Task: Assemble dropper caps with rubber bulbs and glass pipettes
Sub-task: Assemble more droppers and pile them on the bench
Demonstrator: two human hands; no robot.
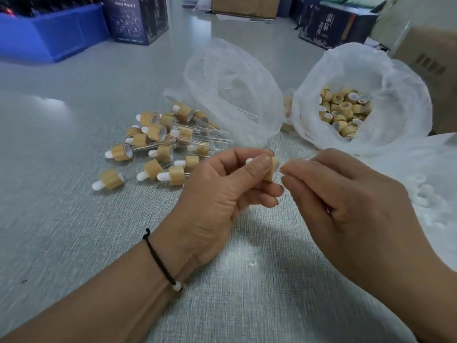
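Observation:
My left hand [222, 189] grips a bamboo-coloured dropper cap [271, 169] between thumb and fingers; the tip of its white rubber bulb [249, 160] shows behind the thumb. My right hand [346, 196] has its thumb and forefinger pinched together at the cap's open white end; whatever they pinch is hidden by the fingers. A pile of finished droppers [158, 144], with caps, white bulbs and glass pipettes, lies on the table to the left. One clear bag [235, 80] holds glass pipettes, another bag [395, 82] holds several bare caps [343, 112].
A pile of white rubber bulbs [430, 194] lies at the right on plastic. A blue bin [49, 35] stands far left, dark printed boxes [138, 18] and cardboard boxes [430, 63] line the back and right of the grey table [74, 219].

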